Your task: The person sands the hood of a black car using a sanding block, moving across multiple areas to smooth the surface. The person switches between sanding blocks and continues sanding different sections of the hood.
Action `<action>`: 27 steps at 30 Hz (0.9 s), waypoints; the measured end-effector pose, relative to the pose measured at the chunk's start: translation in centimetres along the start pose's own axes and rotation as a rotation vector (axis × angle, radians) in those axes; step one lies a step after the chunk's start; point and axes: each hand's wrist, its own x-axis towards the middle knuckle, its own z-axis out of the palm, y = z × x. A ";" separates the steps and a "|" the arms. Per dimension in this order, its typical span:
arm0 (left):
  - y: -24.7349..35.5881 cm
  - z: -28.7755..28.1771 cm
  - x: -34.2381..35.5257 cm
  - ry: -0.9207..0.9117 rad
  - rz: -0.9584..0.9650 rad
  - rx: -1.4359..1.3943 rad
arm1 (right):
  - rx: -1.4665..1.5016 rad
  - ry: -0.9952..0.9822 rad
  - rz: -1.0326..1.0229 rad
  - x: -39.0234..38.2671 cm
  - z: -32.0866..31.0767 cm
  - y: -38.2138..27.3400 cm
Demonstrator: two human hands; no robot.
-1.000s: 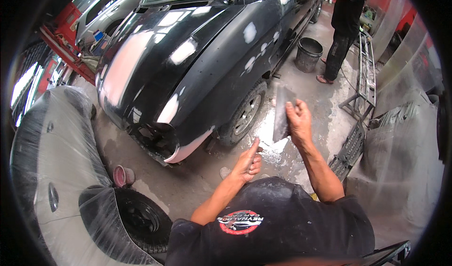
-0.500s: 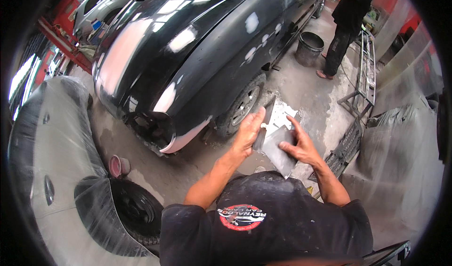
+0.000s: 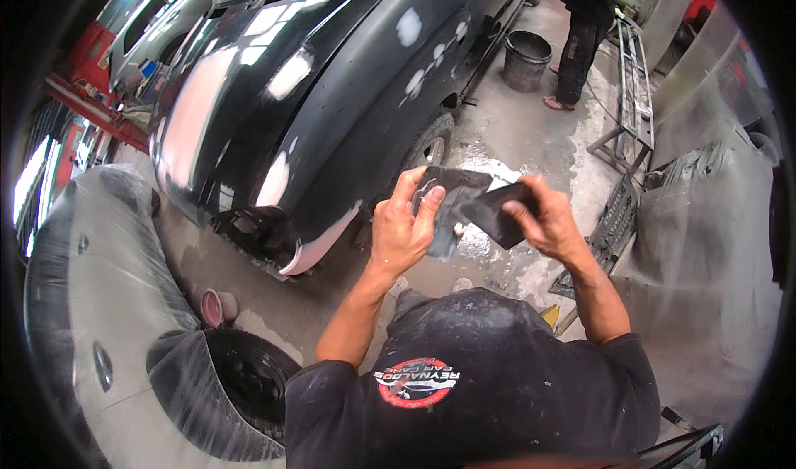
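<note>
My left hand [image 3: 402, 230] grips a thin, dark flat plate [image 3: 454, 183] by its near side, thumb on top. Grey smears mark the plate, and a small pale lump [image 3: 458, 229] shows at its lower right. My right hand [image 3: 549, 220] pinches a dark rectangular spreader [image 3: 496, 213] between thumb and fingers. The spreader's left corner overlaps or touches the plate; I cannot tell which. Both hands are in front of my chest, short of the front wheel [image 3: 431, 147] of a black car [image 3: 356, 112] with pale filler patches on its hood and fender.
A plastic-covered car [image 3: 108, 303] stands at the left, near a small pink bucket [image 3: 219, 307]. Farther off are a black bucket [image 3: 527, 61] and another person's legs [image 3: 576, 54]. A metal frame [image 3: 634, 96] and plastic sheeting [image 3: 705, 262] line the right side.
My left hand has turned the plate from nearly edge-on to show its broad face. The right-hand spreader has tilted and risen, now looking dark rather than grey. The view has shifted slightly.
</note>
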 end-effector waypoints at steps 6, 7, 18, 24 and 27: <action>-0.5 -0.2 1.1 0.607 0.209 -0.194 | 0.003 -0.338 -0.083 -1.1 1.4 0.4; -1.2 -1.0 1.0 0.682 0.192 -0.306 | 0.101 -0.353 0.061 -1.3 0.0 1.4; -14.3 -1.3 -11.1 0.545 -0.448 -0.094 | -0.740 0.098 0.528 -14.1 -2.0 19.3; -14.7 1.5 -11.8 0.468 -0.685 -0.692 | -0.495 0.081 0.704 -12.3 0.3 15.0; -12.5 3.4 -8.2 0.187 -0.818 -1.101 | -0.332 0.016 0.622 -9.1 2.7 11.7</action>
